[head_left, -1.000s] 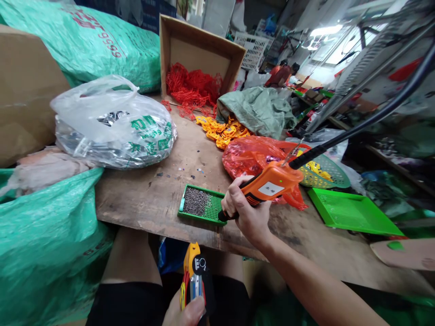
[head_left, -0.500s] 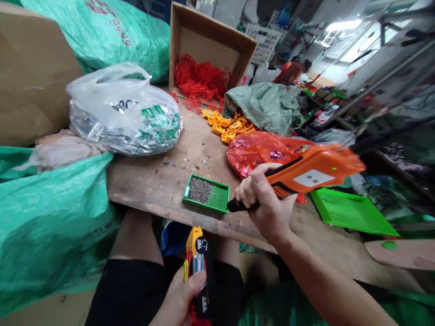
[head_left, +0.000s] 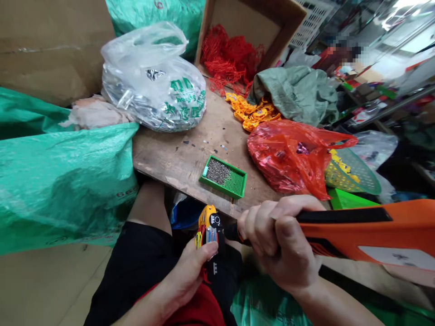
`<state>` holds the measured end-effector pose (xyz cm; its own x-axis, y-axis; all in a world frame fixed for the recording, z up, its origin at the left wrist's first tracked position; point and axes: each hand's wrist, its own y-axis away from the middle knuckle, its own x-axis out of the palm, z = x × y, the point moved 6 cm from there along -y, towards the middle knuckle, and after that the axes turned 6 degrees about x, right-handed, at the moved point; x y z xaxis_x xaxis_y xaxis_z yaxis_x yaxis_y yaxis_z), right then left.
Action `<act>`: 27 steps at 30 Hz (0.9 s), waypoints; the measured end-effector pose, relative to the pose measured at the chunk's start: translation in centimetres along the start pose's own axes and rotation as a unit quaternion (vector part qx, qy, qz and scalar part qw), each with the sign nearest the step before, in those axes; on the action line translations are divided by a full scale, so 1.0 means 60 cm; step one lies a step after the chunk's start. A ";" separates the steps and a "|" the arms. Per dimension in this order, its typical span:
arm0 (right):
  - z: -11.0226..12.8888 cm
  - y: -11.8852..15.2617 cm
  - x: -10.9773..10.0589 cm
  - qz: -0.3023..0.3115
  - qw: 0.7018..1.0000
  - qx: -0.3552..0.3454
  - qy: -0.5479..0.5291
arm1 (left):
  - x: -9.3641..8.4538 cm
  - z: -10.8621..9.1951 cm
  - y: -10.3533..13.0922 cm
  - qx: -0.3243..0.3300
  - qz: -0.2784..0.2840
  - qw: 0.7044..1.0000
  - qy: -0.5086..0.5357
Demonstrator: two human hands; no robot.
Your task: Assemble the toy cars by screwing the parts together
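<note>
Right hand [head_left: 285, 244] grips orange driver [head_left: 350, 232].
Best held square to the yellow-and-black piece [head_left: 206, 215] in left hand's [head_left: 185, 274] grasp, by tabletop's [head_left: 159, 156] near edge.

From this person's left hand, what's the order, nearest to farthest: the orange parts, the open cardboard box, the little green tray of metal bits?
From the left hand:
1. Green tray, near the front edge of the table.
2. Orange parts, farther back, beside the grey-green cloth.
3. Open cardboard box, at the back, behind the orange parts.
</note>
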<state>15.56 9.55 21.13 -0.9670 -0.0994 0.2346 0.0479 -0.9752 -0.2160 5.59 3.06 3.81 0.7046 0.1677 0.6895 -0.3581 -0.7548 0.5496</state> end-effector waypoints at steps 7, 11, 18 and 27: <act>-0.016 -0.001 0.005 -0.007 1.000 -0.009 -0.021 | 0.004 0.003 -0.003 0.004 0.022 1.000 0.015; -0.024 0.000 0.005 -0.005 1.000 -0.005 -0.027 | 0.001 0.003 -0.002 0.005 0.008 1.000 0.012; -0.032 0.002 0.008 0.001 1.000 -0.005 -0.023 | 0.004 -0.002 0.000 0.017 0.009 1.000 0.004; -0.035 0.001 0.007 0.012 0.999 -0.009 -0.033 | 0.001 0.001 -0.001 0.017 0.011 1.000 0.001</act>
<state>14.66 9.88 19.24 -0.9471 -0.1367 0.2905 0.0663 -0.9686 -0.2395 5.68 3.08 3.80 0.6960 0.1522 0.7017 -0.3521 -0.7793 0.5183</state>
